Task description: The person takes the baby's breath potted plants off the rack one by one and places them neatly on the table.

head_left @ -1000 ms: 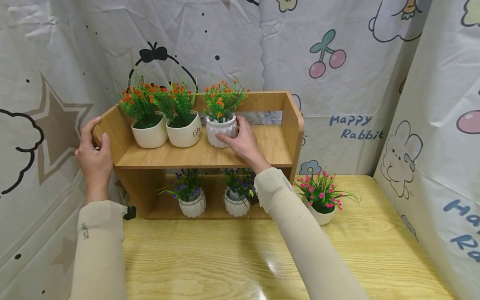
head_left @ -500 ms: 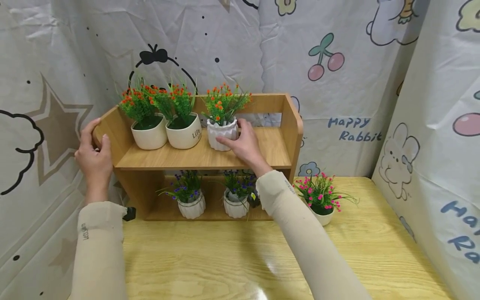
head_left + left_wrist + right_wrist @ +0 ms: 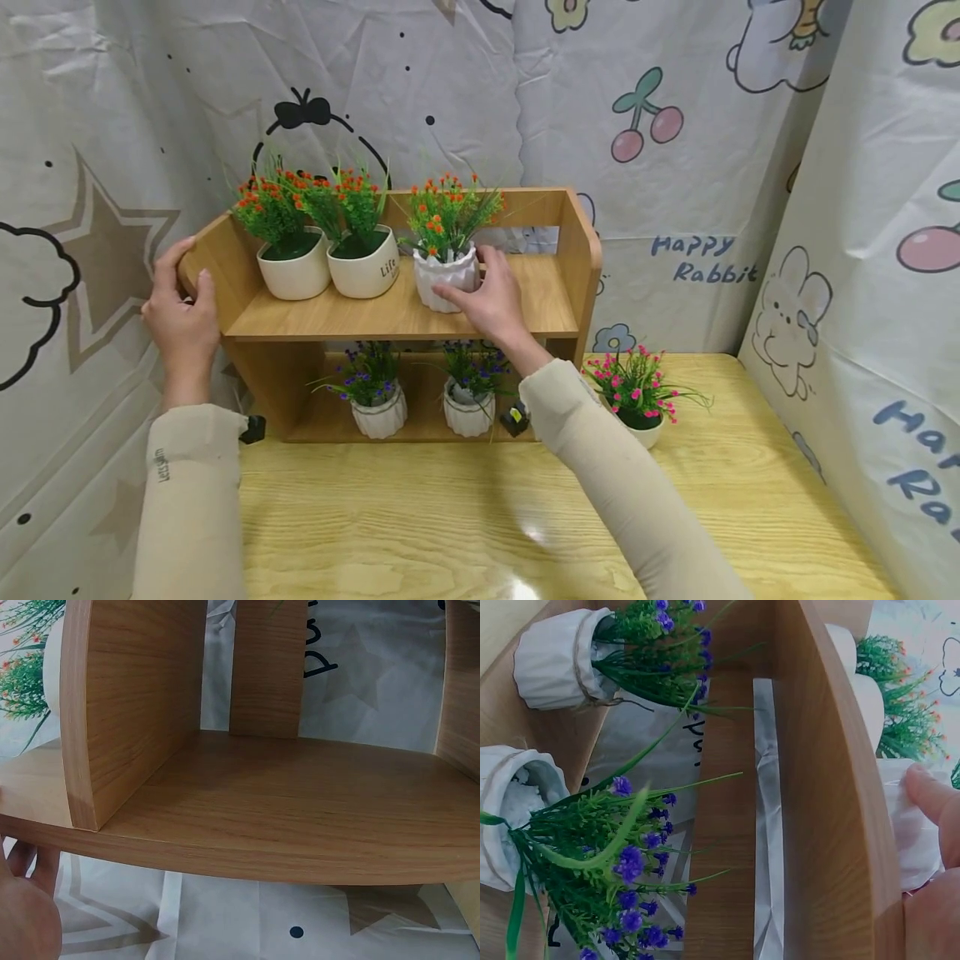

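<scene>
My right hand (image 3: 497, 298) holds a white fluted pot (image 3: 442, 282) with orange flowers on the upper board of a two-tier wooden shelf (image 3: 517, 308). The thumb lies on the pot's front and the fingers go round its right side. The pot tips slightly, close to the board's front edge. To its left stand two smooth white pots, one plain (image 3: 294, 268) and one with lettering (image 3: 366, 265), both with orange flowers. My left hand (image 3: 180, 321) grips the shelf's left side panel (image 3: 217, 267), thumb in front; its other fingers are partly hidden behind.
On the lower board stand two white fluted pots, a left one (image 3: 381, 417) and a right one (image 3: 468, 414), with purple flowers. A pot of pink flowers (image 3: 645, 433) stands on the wood-grain table (image 3: 420, 517) right of the shelf. Printed cloth (image 3: 450, 100) hangs close behind.
My right hand has drawn the fluted pot a little toward the upper board's front edge, and the pot now leans slightly. The left hand stays on the side panel; the head view has shifted slightly.
</scene>
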A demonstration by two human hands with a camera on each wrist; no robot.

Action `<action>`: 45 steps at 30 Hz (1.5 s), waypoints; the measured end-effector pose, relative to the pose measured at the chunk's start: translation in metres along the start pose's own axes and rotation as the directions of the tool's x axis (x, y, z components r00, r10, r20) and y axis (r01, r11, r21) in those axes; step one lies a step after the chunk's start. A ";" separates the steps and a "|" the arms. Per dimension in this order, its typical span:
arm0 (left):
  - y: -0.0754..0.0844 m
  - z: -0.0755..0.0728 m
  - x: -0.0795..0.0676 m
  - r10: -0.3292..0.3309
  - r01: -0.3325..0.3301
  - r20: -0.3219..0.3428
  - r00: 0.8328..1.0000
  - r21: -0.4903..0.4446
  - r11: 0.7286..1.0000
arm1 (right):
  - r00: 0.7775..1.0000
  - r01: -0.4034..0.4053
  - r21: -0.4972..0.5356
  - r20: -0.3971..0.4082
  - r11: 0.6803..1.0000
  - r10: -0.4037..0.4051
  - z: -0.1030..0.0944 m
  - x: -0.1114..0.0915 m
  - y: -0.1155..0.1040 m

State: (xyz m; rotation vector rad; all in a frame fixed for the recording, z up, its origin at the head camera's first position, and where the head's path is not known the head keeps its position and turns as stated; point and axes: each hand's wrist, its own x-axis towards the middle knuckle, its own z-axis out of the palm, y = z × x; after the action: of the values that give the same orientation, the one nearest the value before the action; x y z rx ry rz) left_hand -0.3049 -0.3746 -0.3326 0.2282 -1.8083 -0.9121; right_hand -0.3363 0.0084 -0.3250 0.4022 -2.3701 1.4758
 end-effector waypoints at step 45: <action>0.014 -0.005 -0.005 0.058 -0.057 0.020 0.998 -0.048 0.997 | 0.998 0.032 0.005 0.060 0.999 -0.032 -0.107 -0.148 0.024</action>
State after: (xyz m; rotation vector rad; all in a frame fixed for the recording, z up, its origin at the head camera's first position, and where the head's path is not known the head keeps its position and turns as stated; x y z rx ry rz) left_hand -0.2945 -0.3647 -0.3255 0.1369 -1.8019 -0.9187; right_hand -0.1986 0.1252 -0.3610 0.4896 -2.3960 1.4739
